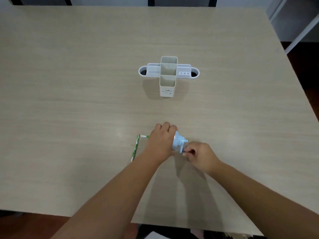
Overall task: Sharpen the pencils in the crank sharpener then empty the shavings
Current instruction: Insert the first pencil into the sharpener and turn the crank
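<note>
A pale blue crank sharpener (178, 142) sits on the wooden table (86, 83) near its front middle. My left hand (161, 141) covers the sharpener's body from above and holds it down. At the right end, my right hand (198, 153) pinches the small crank handle between its fingertips. One green patterned pencil (135, 148) lies loose on the table just left of my left hand. A second green pencil (144, 136) pokes out sideways from under my left hand; its inner end is hidden.
A white and beige desk organiser (168, 75) with several compartments stands at the middle of the table, well beyond the hands. The table's front edge (189, 226) runs close below my forearms. A white shelf frame (302, 28) stands off the far right corner.
</note>
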Motion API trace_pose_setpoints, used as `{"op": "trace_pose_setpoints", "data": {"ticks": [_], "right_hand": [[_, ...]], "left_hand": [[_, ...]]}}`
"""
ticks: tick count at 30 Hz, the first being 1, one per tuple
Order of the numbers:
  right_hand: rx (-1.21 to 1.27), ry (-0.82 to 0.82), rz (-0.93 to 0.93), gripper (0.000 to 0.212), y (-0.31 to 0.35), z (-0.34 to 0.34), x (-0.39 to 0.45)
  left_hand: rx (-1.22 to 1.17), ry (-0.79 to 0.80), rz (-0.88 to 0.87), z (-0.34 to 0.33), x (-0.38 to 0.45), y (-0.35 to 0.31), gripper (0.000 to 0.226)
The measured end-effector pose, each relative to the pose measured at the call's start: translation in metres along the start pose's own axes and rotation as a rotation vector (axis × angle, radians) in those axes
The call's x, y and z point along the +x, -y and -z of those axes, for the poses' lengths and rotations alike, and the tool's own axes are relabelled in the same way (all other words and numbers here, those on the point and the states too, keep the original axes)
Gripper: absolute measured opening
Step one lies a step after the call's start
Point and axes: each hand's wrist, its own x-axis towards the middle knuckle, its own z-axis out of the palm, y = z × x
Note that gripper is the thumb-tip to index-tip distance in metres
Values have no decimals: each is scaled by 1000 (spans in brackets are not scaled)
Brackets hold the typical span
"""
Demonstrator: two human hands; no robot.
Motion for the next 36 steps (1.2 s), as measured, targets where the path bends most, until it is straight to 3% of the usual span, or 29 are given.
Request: {"op": "trace_pose_setpoints", "data": {"ticks": [4, 6, 9, 13, 16, 18, 21, 25, 29, 33, 36], "right_hand": [[59, -205, 160, 4, 19, 26, -5], [39, -270, 121, 5, 17, 33, 30], [-58, -94, 28, 10, -1, 15, 50], [-65, 55, 100, 4, 2, 10, -10], [40, -115, 189, 4, 18, 34, -3], [58, -234, 133, 2, 17, 38, 29], [-11, -108, 17, 6, -4, 14, 47], [102, 31, -18, 4, -3, 3, -13], [312, -178, 27, 9, 19, 28, 8], [194, -227, -46, 6, 2, 24, 51], [5, -28, -15, 8, -11, 6, 34]], "left_hand": [[27, 24, -50, 1, 1, 1, 75], [26, 13, -75, -1, 2, 2, 72], [15, 4, -47, -4, 2, 2, 64], [1, -1, -18, -4, 0, 0, 68], [17, 22, -45, 0, 0, 0, 74], [19, 25, -64, -2, 3, 2, 70], [14, 14, -35, -5, 1, 2, 66], [10, 5, -12, -8, 1, 4, 69], [12, 33, -13, -6, 3, 4, 75], [32, 44, -65, -5, 5, 4, 66], [34, 19, -41, -5, 3, 2, 64]]}}
